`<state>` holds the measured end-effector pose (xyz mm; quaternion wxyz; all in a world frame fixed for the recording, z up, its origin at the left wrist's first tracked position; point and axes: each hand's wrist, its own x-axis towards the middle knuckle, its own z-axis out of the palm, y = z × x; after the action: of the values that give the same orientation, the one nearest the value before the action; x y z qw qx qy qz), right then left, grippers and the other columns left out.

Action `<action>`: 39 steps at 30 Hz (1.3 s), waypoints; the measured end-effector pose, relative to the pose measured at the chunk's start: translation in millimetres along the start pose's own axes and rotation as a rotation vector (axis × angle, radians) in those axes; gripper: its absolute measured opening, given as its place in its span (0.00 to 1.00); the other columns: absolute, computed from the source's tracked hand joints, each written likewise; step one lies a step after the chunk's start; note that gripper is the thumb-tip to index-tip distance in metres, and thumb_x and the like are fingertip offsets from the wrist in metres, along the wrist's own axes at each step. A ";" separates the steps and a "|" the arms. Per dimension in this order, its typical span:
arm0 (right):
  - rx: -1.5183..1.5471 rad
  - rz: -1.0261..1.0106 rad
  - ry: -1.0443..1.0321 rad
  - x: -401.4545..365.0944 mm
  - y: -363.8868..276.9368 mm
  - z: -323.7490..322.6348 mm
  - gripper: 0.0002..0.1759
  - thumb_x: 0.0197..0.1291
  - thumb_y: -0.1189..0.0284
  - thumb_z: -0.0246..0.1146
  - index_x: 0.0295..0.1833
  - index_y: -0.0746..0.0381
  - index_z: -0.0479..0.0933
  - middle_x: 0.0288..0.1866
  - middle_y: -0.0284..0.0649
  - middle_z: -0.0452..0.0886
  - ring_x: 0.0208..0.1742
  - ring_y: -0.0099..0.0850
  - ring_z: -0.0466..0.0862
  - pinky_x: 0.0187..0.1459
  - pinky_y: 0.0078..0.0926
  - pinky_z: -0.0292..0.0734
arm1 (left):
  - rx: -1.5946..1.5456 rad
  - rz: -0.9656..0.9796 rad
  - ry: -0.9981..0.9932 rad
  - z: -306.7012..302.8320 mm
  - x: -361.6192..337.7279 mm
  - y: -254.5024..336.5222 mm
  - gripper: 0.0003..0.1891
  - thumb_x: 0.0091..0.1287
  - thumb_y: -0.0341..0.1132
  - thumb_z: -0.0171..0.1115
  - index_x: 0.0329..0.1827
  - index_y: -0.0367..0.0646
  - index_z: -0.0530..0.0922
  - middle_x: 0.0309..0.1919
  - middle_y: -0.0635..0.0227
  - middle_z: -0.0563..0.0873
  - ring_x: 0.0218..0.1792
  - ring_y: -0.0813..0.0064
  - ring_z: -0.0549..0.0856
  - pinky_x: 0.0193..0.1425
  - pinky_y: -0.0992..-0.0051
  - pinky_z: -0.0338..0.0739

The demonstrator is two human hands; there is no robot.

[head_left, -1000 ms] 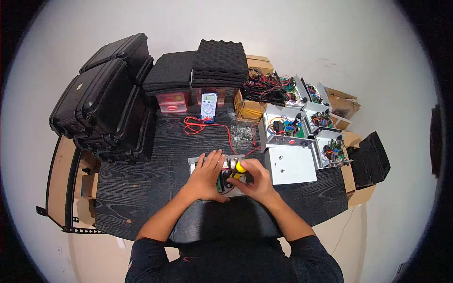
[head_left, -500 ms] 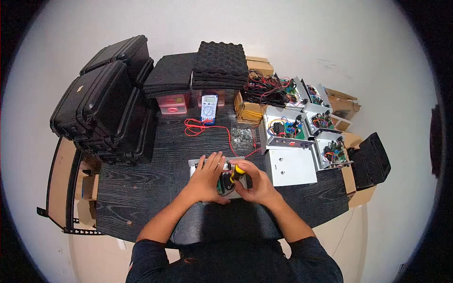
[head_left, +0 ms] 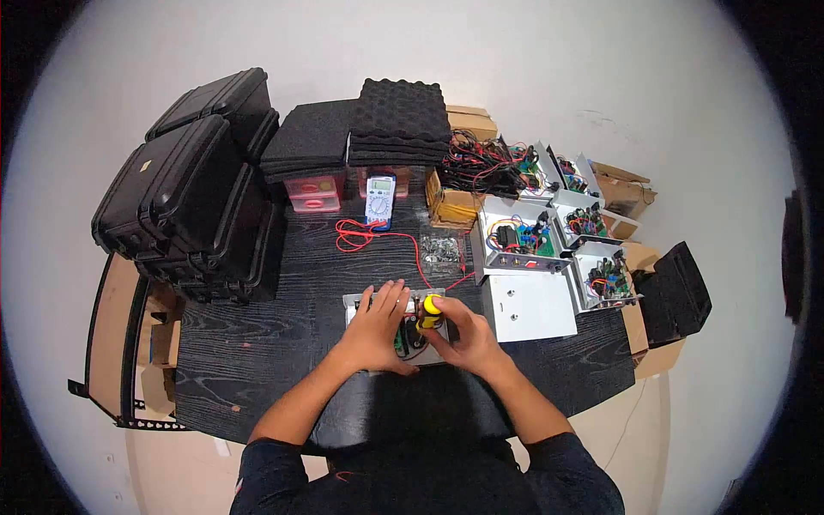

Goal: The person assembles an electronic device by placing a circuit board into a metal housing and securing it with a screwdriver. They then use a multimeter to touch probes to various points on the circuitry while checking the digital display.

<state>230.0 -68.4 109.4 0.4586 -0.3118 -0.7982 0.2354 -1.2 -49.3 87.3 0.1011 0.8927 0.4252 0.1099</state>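
Note:
In front of me on the table, an open metal enclosure (head_left: 351,302) shows a green circuit board (head_left: 400,343) and dark parts inside. My left hand (head_left: 374,335) lies over its left side, fingers stretched out and the thumb toward the near edge. My right hand (head_left: 472,338) grips a short yellow-and-black screwdriver (head_left: 431,309) between thumb and fingers. The tool stands nearly upright over the enclosure's right half; its tip is hidden. Beyond the hands lie a multimeter (head_left: 379,202) with red leads and a clear bag of small parts (head_left: 443,251).
Several housings with wired boards (head_left: 520,235) stand at the right, beside a white metal panel (head_left: 530,305). Black hard cases (head_left: 172,184) are stacked at the left. Black foam sheets (head_left: 398,120) rest on small drawers at the back, near a carton of cables (head_left: 481,163).
The screwdriver's handle has tilted a little more upright, and the right fingers have shifted slightly around it. My left hand stays in place on the enclosure.

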 end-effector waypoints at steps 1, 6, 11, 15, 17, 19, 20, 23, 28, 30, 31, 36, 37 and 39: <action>-0.001 0.008 0.012 0.7 -3.5 -0.7 0.37 0.60 0.80 0.78 0.74 0.61 0.73 0.65 0.53 0.84 0.60 0.48 0.91 0.58 0.40 0.89 | 0.001 -0.003 -0.005 -1.0 0.1 0.5 0.78 0.38 0.72 0.83 0.86 0.28 0.55 0.85 0.42 0.59 0.87 0.44 0.56 0.88 0.40 0.47; -0.069 -0.063 0.046 3.5 -4.5 -0.1 0.40 0.61 0.81 0.78 0.78 0.61 0.68 0.63 0.54 0.85 0.57 0.45 0.91 0.56 0.37 0.89 | -0.016 0.007 0.011 1.9 -1.1 -1.0 0.78 0.38 0.73 0.82 0.86 0.28 0.56 0.85 0.41 0.59 0.87 0.44 0.56 0.88 0.40 0.46; -0.082 -0.060 0.199 14.0 15.6 5.0 0.46 0.63 0.80 0.78 0.82 0.63 0.61 0.59 0.54 0.85 0.55 0.44 0.91 0.57 0.36 0.87 | -0.016 0.002 -0.004 2.4 -0.3 -1.3 0.78 0.38 0.72 0.83 0.86 0.27 0.55 0.86 0.41 0.58 0.88 0.44 0.55 0.89 0.40 0.45; -0.178 0.046 0.119 24.2 9.4 3.0 0.41 0.68 0.75 0.74 0.81 0.68 0.61 0.62 0.59 0.84 0.59 0.48 0.90 0.58 0.40 0.86 | -0.012 -0.005 -0.025 0.6 1.0 -1.6 0.78 0.38 0.72 0.83 0.86 0.28 0.55 0.86 0.42 0.58 0.88 0.44 0.54 0.89 0.40 0.45; -0.203 -0.011 0.119 27.9 6.3 4.3 0.39 0.69 0.74 0.74 0.79 0.69 0.63 0.62 0.61 0.84 0.59 0.51 0.90 0.59 0.40 0.86 | -0.018 -0.009 -0.026 0.9 0.9 -1.3 0.78 0.38 0.72 0.83 0.86 0.28 0.55 0.86 0.42 0.58 0.88 0.44 0.54 0.89 0.40 0.45; -0.211 -0.036 0.115 29.8 6.4 5.9 0.38 0.68 0.74 0.74 0.78 0.70 0.65 0.63 0.62 0.84 0.60 0.54 0.89 0.60 0.41 0.86 | -0.012 -0.014 -0.030 -0.2 1.1 -0.5 0.78 0.38 0.72 0.83 0.86 0.29 0.56 0.86 0.42 0.58 0.88 0.44 0.55 0.89 0.40 0.45; -0.206 -0.034 0.110 30.2 7.5 6.9 0.37 0.68 0.74 0.74 0.77 0.70 0.66 0.62 0.62 0.84 0.60 0.55 0.89 0.60 0.42 0.85 | -0.011 -0.012 -0.019 1.1 0.4 -1.0 0.78 0.38 0.72 0.83 0.86 0.29 0.56 0.86 0.42 0.58 0.88 0.44 0.55 0.89 0.40 0.46; -0.192 -0.023 0.098 29.2 12.2 9.9 0.36 0.68 0.74 0.75 0.76 0.70 0.67 0.62 0.62 0.84 0.61 0.56 0.88 0.61 0.42 0.85 | -0.005 -0.002 0.003 3.9 0.3 -2.1 0.77 0.38 0.72 0.83 0.85 0.29 0.57 0.86 0.42 0.59 0.88 0.44 0.55 0.89 0.39 0.46; -0.218 -0.073 0.112 29.1 14.4 10.8 0.37 0.68 0.74 0.74 0.77 0.69 0.65 0.61 0.62 0.84 0.60 0.57 0.89 0.60 0.44 0.85 | -0.018 0.006 0.017 4.1 0.1 -2.8 0.77 0.38 0.71 0.83 0.85 0.29 0.57 0.85 0.42 0.59 0.87 0.44 0.55 0.88 0.39 0.46; -0.206 -0.109 0.123 28.5 17.0 11.5 0.38 0.68 0.74 0.74 0.78 0.68 0.63 0.60 0.62 0.84 0.59 0.58 0.89 0.60 0.45 0.86 | -0.025 0.006 0.018 4.4 -0.3 -2.8 0.76 0.38 0.71 0.84 0.85 0.29 0.57 0.85 0.42 0.59 0.87 0.44 0.56 0.88 0.39 0.47; -0.215 -0.116 0.117 29.0 16.6 11.2 0.39 0.68 0.75 0.74 0.79 0.68 0.63 0.60 0.62 0.84 0.58 0.58 0.89 0.59 0.45 0.86 | -0.028 0.006 0.019 4.3 -0.4 -2.9 0.76 0.38 0.71 0.84 0.85 0.29 0.57 0.85 0.42 0.59 0.87 0.44 0.56 0.88 0.39 0.47; -0.217 -0.121 0.103 29.7 13.8 11.2 0.40 0.67 0.75 0.74 0.79 0.66 0.62 0.59 0.61 0.84 0.56 0.57 0.89 0.57 0.46 0.86 | -0.035 0.004 0.018 2.7 -0.7 -2.0 0.76 0.38 0.70 0.84 0.85 0.30 0.57 0.85 0.42 0.59 0.87 0.43 0.56 0.88 0.39 0.47; -0.228 -0.120 0.101 29.9 13.7 11.0 0.40 0.67 0.75 0.75 0.79 0.66 0.62 0.59 0.61 0.84 0.56 0.57 0.89 0.56 0.46 0.86 | -0.040 0.004 0.018 2.4 -0.5 -1.8 0.76 0.38 0.70 0.84 0.85 0.30 0.57 0.85 0.42 0.59 0.87 0.43 0.56 0.88 0.39 0.47; -0.249 -0.117 0.097 30.3 13.5 10.7 0.41 0.67 0.75 0.75 0.80 0.66 0.62 0.59 0.60 0.85 0.55 0.57 0.89 0.55 0.45 0.87 | -0.037 0.003 0.018 2.0 0.0 -1.9 0.76 0.38 0.70 0.84 0.85 0.30 0.57 0.85 0.42 0.59 0.87 0.43 0.56 0.88 0.38 0.47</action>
<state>212.8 -38.4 113.2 0.4675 -0.3303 -0.8148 0.0919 -2.1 -48.3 84.9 0.1134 0.8902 0.4229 0.1260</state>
